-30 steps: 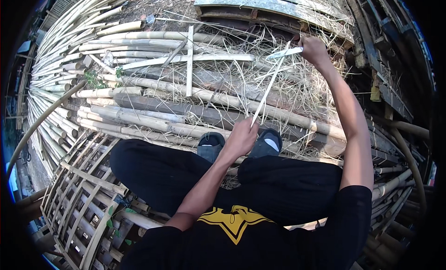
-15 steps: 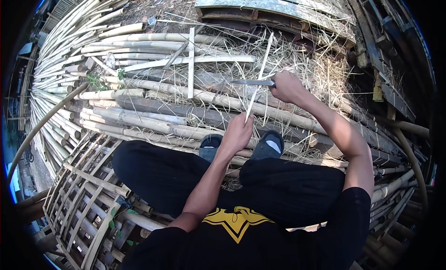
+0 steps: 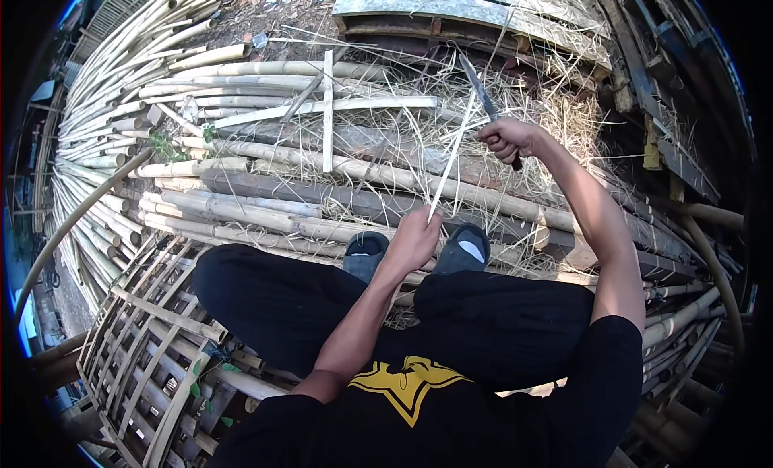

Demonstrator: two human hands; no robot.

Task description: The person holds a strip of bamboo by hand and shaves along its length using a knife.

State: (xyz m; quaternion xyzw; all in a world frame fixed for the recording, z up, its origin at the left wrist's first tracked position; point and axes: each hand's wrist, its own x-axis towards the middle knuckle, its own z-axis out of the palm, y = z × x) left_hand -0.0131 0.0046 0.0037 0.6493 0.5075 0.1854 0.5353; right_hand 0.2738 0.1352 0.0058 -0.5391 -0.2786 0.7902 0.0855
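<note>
**A seated person is holding a thin bamboo strip and a knife above a pile of bamboo**

Seen from above, a person in a black shirt with a yellow emblem and black trousers is sitting with knees bent, feet in dark sandals (image 3: 419, 249) resting on bamboo poles.

The left hand (image 3: 415, 241) is clenching the lower end of a thin, pale bamboo strip (image 3: 448, 162), just above the sandals. The strip is rising at a slight tilt, up and to the right, away from the body, and its upper part is passing just beside the right hand.

The right hand (image 3: 506, 138) is raised farther out, with the arm stretched forward, and is gripping the handle of a knife (image 3: 481, 96). The long, narrow blade is pointing up and slightly left, away from the person. Whether the blade is touching the strip cannot be told.

Beneath both hands, long bamboo poles (image 3: 266, 214) are lying side by side across the ground, mixed with dry straw-like shavings (image 3: 419, 130). Two flat pale slats are forming a cross (image 3: 327, 105) on top of the poles, to the left of the strip. At the left edge, many more pale bamboo stalks (image 3: 105, 122) are stacked in a curving heap. At the lower left, beside the person's left leg, an open woven bamboo lattice (image 3: 145, 347) is lying. At the top, weathered wooden planks (image 3: 451, 9) are sitting beyond the shavings.
</note>
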